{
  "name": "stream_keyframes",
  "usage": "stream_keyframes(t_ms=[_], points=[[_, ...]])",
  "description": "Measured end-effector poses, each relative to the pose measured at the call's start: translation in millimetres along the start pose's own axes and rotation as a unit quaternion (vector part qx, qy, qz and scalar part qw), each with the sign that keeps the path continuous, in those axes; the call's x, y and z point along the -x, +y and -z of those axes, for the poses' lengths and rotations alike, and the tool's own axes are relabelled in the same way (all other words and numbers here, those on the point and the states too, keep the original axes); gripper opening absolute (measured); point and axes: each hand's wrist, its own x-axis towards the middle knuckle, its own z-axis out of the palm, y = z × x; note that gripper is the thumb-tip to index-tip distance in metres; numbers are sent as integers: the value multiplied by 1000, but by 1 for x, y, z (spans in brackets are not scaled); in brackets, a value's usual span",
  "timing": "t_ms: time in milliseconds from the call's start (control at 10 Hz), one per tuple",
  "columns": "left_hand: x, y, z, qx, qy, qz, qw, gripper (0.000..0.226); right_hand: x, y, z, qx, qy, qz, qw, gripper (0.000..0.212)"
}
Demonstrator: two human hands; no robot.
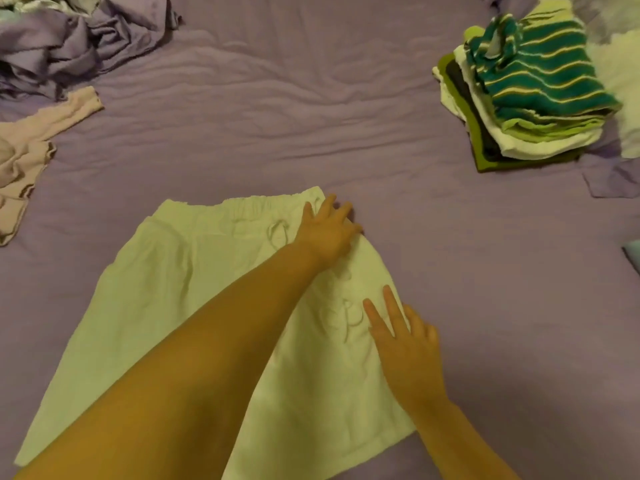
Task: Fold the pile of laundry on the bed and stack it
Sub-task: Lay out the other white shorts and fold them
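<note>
Spreading across the whole view, the bed (311, 98) in its purple cover carries everything. Largest on it is the pale garment (166, 289) with an elastic, drawstring waistband, lying flat near the person, waistband away from them. To the far right sits the stack of folded clothes (519, 109), a teal striped piece on top. At the far left lies the unfolded pile (69, 39) of purple cloth, with a pinkish garment (24, 150) beside it.

The left hand (327, 233) reaches across and rests at the waistband's right corner; its fingers look fairly straight, but whether they pinch the cloth I cannot tell. The right hand (405, 348) lies flat on the garment's right edge, fingers released and spread, pressing the fabric smooth.

The step in hand appears to be flattening this garment before folding. The next move probably calls for taking hold of one side edge and bringing it over the other, keeping the waistband corners aligned, then folding it shorter for the stack.
</note>
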Motion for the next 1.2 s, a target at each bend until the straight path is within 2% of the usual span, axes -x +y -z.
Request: stream_keyframes(t_ms=[100,200,300,400,500,600,700,800,900,1000,1100,1200], points=[[-6,-1,-11,39,21,17,999,36,-5,-8,6,-63,-47,-24,997,77],[-7,5,-20,53,71,31,996,33,-3,-1,-1,-148,-114,-10,982,65],[-13,14,-19,81,104,30,991,32,-6,12,9,-139,-74,4,988,37],[-26,27,-16,103,118,28,987,30,-8,32,30,-174,-62,-52,981,31],[-23,30,-23,81,97,45,991,45,-5,39,29,-121,-65,-75,988,40],[7,13,-40,53,127,104,985,62,0,29,24,-6,35,-45,998,49],[61,-12,-56,76,160,135,975,63,1,-7,25,-1,56,-16,998,60],[116,-33,-69,123,151,179,964,61,-2,-66,24,-17,0,61,998,64],[163,-62,-85,125,115,249,953,66,-6,-112,10,-2,-46,167,985,52],[202,-103,-101,102,68,305,944,64,-12,-114,-1,36,-94,154,983,56],[231,-141,-109,109,71,362,923,65,-13,-114,-1,47,-107,131,984,63],[249,-172,-112,178,75,408,893,71,-30,-146,9,29,-93,93,991,66]])
